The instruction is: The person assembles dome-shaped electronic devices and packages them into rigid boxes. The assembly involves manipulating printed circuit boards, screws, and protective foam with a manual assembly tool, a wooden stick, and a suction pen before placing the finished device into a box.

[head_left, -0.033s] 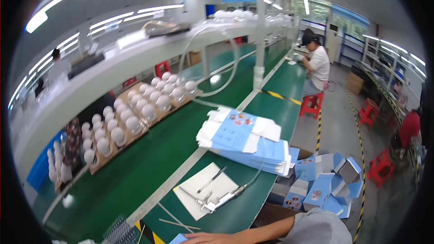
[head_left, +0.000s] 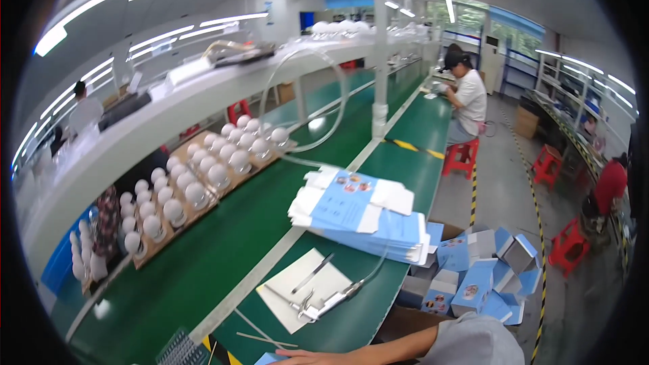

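Note:
My right hand (head_left: 307, 357) comes in at the lower edge from a grey sleeve, its fingers closed on the corner of a blue carton (head_left: 268, 359). The picture's lower edge cuts off most of that carton and part of the hand. My left hand is out of view. Just beyond the right hand, a small metal air gun (head_left: 328, 306) with a hose lies on a cream sheet (head_left: 284, 309). A dark pen (head_left: 312, 273) rests on the same sheet. Farther along the bench is a stack of flat blue-and-white cartons (head_left: 358, 209).
Rows of white globe bulbs (head_left: 196, 195) stand on wooden trays left of the green bench (head_left: 250, 220). Opened blue cartons (head_left: 473, 284) are heaped at the right. A post (head_left: 380, 61) and a shelf (head_left: 189, 88) rise over the bench. A co-worker (head_left: 468, 94) sits farther along.
The view has shifted slightly, so the scene sits a little farther left. My right hand stays at the blue carton.

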Tool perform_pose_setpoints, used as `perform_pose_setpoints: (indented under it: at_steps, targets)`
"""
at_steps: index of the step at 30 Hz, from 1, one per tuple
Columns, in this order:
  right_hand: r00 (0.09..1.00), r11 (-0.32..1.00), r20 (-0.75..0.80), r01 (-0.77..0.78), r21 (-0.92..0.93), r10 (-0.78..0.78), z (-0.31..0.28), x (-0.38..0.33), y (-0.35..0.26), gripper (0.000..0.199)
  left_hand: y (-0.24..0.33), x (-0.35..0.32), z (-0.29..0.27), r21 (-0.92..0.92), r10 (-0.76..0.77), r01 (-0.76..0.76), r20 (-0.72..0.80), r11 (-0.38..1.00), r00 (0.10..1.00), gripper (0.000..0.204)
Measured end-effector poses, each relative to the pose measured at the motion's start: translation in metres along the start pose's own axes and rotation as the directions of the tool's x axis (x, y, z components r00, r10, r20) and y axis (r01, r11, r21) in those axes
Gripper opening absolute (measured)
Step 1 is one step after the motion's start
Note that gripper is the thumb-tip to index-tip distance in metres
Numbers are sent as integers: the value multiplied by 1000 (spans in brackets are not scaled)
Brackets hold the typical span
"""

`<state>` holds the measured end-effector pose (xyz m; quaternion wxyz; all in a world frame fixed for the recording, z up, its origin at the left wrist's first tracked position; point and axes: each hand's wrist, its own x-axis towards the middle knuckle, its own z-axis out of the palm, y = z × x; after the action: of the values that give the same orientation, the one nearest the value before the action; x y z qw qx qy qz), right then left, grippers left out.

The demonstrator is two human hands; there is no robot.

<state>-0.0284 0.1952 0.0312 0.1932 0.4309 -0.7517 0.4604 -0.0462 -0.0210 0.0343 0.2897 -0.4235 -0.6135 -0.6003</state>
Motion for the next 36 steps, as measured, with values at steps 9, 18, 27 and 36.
perform_pose_setpoints:
  at_steps: [9, 18, 27, 36]
  targets:
    - [517, 484, 791, -811, 330, 327, -15, -81, -25, 64, 15, -1, -10, 400, -41, -8, 114, 916, 993, 20]
    - [673, 726, 450, -684, 73, 588, 119, -229, 110, 45, 28, -3, -2, 539, -35, 4, 47, 842, 998, 22]
    - [686, 686, 255, -720, 104, 681, 10, -247, 173, 38, 29, -2, 15, 539, 32, -23, -6, 842, 999, 21]
    - [655, 594, 233, -752, 285, 719, 29, -238, 186, 32, 0, -11, 24, 453, 103, -1, -200, 891, 974, 25]
